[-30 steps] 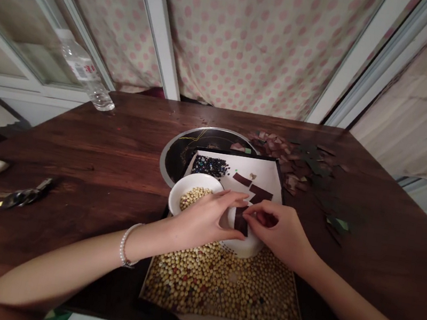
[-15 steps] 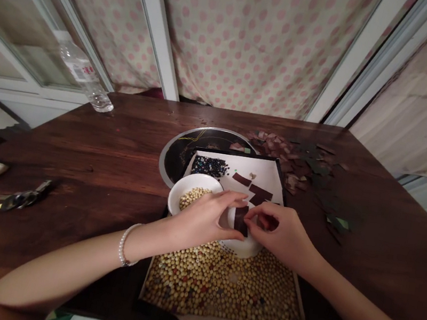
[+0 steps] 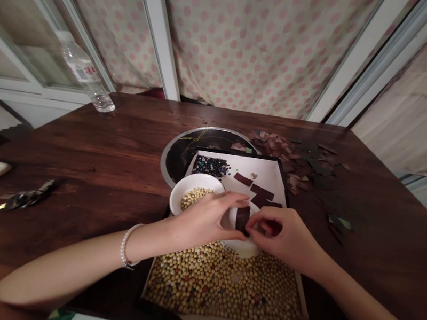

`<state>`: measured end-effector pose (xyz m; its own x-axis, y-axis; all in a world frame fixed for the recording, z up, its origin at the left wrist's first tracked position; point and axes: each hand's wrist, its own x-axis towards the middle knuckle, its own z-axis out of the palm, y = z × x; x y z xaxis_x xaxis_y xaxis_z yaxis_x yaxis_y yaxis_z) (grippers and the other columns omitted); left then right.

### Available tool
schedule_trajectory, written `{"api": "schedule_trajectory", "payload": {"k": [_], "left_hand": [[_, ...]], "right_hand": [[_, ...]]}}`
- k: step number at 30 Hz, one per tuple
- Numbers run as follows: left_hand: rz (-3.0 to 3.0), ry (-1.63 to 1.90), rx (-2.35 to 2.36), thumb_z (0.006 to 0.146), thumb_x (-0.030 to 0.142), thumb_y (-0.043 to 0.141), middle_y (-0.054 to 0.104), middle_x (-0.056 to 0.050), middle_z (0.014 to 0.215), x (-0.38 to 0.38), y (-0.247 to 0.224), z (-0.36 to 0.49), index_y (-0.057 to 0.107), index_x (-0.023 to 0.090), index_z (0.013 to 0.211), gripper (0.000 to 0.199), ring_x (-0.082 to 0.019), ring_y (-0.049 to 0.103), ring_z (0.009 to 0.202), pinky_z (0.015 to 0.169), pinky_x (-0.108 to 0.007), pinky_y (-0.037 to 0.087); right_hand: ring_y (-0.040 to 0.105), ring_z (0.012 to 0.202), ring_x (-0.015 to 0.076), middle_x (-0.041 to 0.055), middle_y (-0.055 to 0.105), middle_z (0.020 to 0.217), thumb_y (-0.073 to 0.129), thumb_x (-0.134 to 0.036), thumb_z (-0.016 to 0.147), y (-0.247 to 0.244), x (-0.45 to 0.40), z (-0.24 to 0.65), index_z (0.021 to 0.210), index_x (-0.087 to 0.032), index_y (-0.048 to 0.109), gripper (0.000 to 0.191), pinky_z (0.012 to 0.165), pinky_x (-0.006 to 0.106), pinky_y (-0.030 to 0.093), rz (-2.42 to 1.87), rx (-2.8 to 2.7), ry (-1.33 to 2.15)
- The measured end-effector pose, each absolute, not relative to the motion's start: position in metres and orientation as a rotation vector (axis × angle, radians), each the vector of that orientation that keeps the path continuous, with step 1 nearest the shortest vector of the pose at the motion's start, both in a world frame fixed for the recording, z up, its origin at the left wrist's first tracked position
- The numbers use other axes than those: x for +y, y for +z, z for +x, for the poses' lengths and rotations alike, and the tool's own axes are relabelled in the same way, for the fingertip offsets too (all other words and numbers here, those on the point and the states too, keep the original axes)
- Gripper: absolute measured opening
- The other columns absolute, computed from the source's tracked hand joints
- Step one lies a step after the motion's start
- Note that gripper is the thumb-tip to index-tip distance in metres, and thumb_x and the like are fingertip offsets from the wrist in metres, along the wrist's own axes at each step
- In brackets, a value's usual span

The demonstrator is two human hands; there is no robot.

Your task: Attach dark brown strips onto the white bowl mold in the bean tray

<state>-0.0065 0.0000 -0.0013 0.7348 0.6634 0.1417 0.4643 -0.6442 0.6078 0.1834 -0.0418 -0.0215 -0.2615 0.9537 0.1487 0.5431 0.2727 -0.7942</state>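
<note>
My read: the right hand (image 3: 286, 237) is pinched nearly shut on a dark brown square (image 3: 242, 217), and the left hand (image 3: 204, 220) is curled in, its fingertips (image 3: 234, 198) at the square's other side. The square sits between them, right over a small white dish (image 3: 242, 248). Looks like the fiddly shaping stage, so it calls for steady fingers. Past that, brown strips (image 3: 243, 179) lie on white paper (image 3: 226, 182) in a black tray (image 3: 238, 154), with loose beige beads (image 3: 225, 291) at its near end and a white bowl (image 3: 194, 178) toward its left. Scraps (image 3: 290, 161) litter the far edge of the wooden table (image 3: 75, 160), under a polka-dot curtain (image 3: 236, 39).
</note>
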Motion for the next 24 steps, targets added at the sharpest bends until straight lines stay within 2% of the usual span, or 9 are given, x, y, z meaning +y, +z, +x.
{"api": "schedule_trajectory", "payload": {"k": [4, 8, 14, 18, 24], "left_hand": [[2.4, 0.482, 0.868, 0.069, 0.036, 0.071, 0.059, -0.006, 0.12, -0.0003, -0.0013, -0.0062, 0.046, 0.02, 0.119, 0.057, -0.023, 0.056, 0.109, 0.093, -0.039, 0.043], [2.395, 0.467, 0.869, 0.069, 0.035, 0.071, 0.059, -0.007, 0.12, -0.0003, -0.0012, -0.0062, 0.046, 0.019, 0.119, 0.058, -0.023, 0.055, 0.11, 0.093, -0.038, 0.043], [2.395, 0.459, 0.88, 0.069, 0.035, 0.072, 0.059, -0.007, 0.119, -0.0004, -0.002, -0.0061, 0.047, 0.018, 0.118, 0.057, -0.024, 0.055, 0.11, 0.093, -0.038, 0.043], [2.414, 0.45, 0.873, 0.07, 0.036, 0.07, 0.059, -0.007, 0.12, -0.0004, -0.0028, -0.007, 0.049, 0.019, 0.117, 0.055, -0.024, 0.055, 0.109, 0.093, -0.039, 0.044], [2.442, 0.469, 0.832, 0.07, 0.038, 0.07, 0.056, -0.006, 0.123, -0.0011, -0.0036, -0.009, 0.044, 0.022, 0.122, 0.06, -0.026, 0.052, 0.112, 0.093, -0.041, 0.044]], "right_hand": [[0.038, 0.047, 0.0082, -0.0051, 0.041, 0.051, 0.058, -0.021, 0.072, -0.0221, -0.0402, 0.1857, 0.073, -0.016, 0.066, 0.01, 0.046, 0.022, 0.031, -1.416, -1.796, 0.763], [0.038, 0.048, 0.008, -0.0056, 0.039, 0.051, 0.059, -0.019, 0.07, -0.0203, -0.0399, 0.1874, 0.071, -0.017, 0.066, 0.007, 0.045, 0.022, 0.03, -1.372, -1.918, 0.928], [0.036, 0.049, 0.008, -0.0054, 0.038, 0.052, 0.058, -0.021, 0.073, -0.0201, -0.0391, 0.1878, 0.073, -0.016, 0.065, 0.009, 0.047, 0.022, 0.029, -1.384, -1.87, 0.864], [0.033, 0.049, 0.0076, -0.0063, 0.033, 0.052, 0.06, -0.024, 0.073, -0.0187, -0.0383, 0.1907, 0.073, -0.016, 0.066, 0.009, 0.045, 0.021, 0.026, -1.353, -1.905, 1.01], [0.031, 0.049, 0.0075, -0.0067, 0.032, 0.052, 0.06, -0.029, 0.075, -0.0191, -0.0392, 0.1901, 0.075, -0.016, 0.065, 0.014, 0.046, 0.022, 0.025, -1.335, -1.761, 0.953]]}}
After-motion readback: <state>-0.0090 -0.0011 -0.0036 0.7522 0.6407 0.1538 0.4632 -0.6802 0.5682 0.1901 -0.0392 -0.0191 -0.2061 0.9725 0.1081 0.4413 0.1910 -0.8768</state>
